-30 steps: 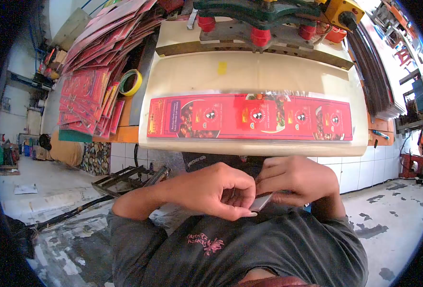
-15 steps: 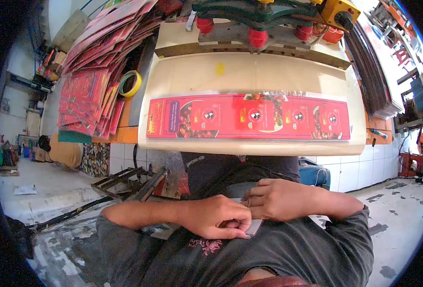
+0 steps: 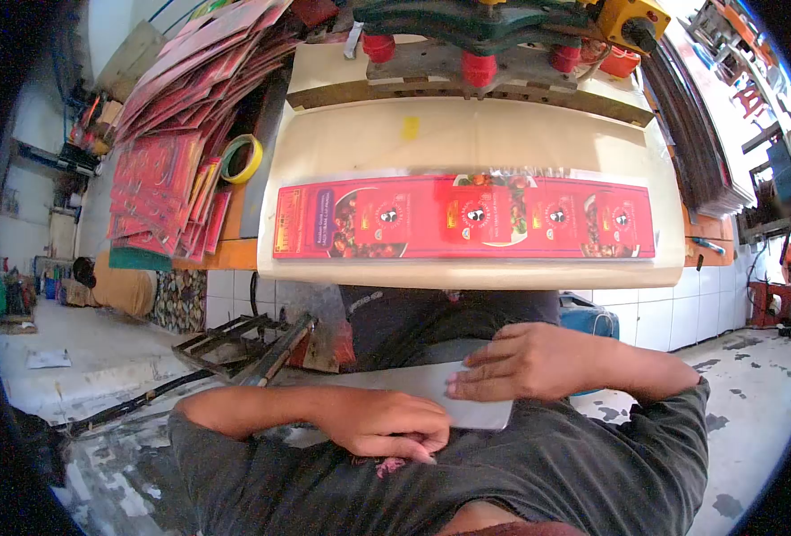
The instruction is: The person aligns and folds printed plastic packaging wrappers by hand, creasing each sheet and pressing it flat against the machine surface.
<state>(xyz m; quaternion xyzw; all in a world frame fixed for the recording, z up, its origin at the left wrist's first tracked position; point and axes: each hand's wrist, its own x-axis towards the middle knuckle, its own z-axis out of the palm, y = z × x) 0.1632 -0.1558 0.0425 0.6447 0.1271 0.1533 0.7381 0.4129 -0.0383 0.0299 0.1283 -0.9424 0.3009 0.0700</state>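
A grey, translucent plastic sheet [image 3: 485, 415] lies across the lap, below the table. My left hand [image 3: 395, 424] is closed at its near edge, with curled fingers and the thumb tucked beneath them. On top of the sheet rest the long, flat fingers of my right hand [image 3: 530, 364]; its thumb is hidden. Whether there is one sheet or a stack, I cannot tell. Beyond the hands, a red printed packaging strip [image 3: 431, 219] with food pictures lies along the front of the cream board [image 3: 360, 134].
A machine with a dark green frame [image 3: 476, 25] and red cylinders stands over the board's far side. To the left are a heap of red printed sheets [image 3: 159, 179] and a yellow tape roll [image 3: 254, 159]. Stacked boards [image 3: 708, 134] stand at the right.
My hands have moved apart: the left slid left, the right shifted slightly right with its fingers straightened. More of the plastic sheet shows between them. The packaging strip stayed put.
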